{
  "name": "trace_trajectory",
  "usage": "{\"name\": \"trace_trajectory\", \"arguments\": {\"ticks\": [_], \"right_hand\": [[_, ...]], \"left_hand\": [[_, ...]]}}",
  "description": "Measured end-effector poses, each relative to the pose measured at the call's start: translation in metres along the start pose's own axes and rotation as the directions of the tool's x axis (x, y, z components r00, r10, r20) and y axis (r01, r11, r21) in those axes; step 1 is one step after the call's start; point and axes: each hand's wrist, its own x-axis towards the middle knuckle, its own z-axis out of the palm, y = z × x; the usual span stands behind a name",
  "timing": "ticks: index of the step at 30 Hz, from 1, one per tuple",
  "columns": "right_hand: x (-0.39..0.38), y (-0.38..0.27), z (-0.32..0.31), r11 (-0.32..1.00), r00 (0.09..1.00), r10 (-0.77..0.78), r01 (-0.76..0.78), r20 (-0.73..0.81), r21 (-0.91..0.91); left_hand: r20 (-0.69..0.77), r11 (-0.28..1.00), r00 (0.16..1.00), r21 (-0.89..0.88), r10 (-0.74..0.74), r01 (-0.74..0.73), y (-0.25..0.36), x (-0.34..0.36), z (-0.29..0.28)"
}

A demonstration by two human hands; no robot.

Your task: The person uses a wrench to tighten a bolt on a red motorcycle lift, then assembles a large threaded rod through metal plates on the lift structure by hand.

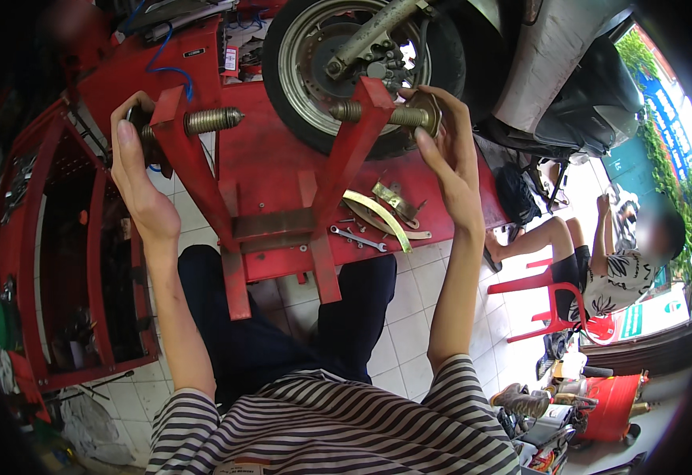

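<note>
A red steel stand (348, 158) with two uprights sits on a red bench (441, 218), a threaded bolt (211, 120) through its left upright and another (344, 111) through its right. My left hand (136, 174) is closed on the dark-looking outer head of the left bolt, mostly hidden behind fingers. My right hand (453, 162) is closed round a brass-coloured plate-like head (425, 107) on the right bolt. Beside the stand lie a spanner (362, 237), curved metal strips (393, 229), a bracket (393, 198) and small fasteners.
A scooter (536, 79) with its front wheel (290, 71) on the bench is behind. A red tool cabinet (45, 229) stands left, a red box (116, 79) back left. A person (615, 293) sits right on a red chair (560, 309). Cluttered items and a red drum (607, 404) are lower right.
</note>
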Motion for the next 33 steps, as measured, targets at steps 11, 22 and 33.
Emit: {"name": "trace_trajectory", "arguments": {"ticks": [11, 22, 33], "right_hand": [[0.013, 0.020, 0.008, 0.908, 0.946, -0.285, 0.319, -0.156, 0.274], [-0.030, 0.034, 0.004, 0.986, 0.884, 0.099, -0.149, -0.458, -0.075], [0.024, -0.005, -0.008, 0.994, 0.997, 0.002, 0.007, 0.080, -0.112]], "left_hand": [[-0.071, 0.997, 0.995, 0.034, 0.074, -0.072, 0.004, 0.000, 0.007], [-0.062, 0.997, 0.995, 0.020, 0.074, -0.073, 0.003, 0.000, 0.008], [0.042, 0.998, 0.998, 0.044, 0.037, -0.038, -0.002, 0.002, -0.005]]}}
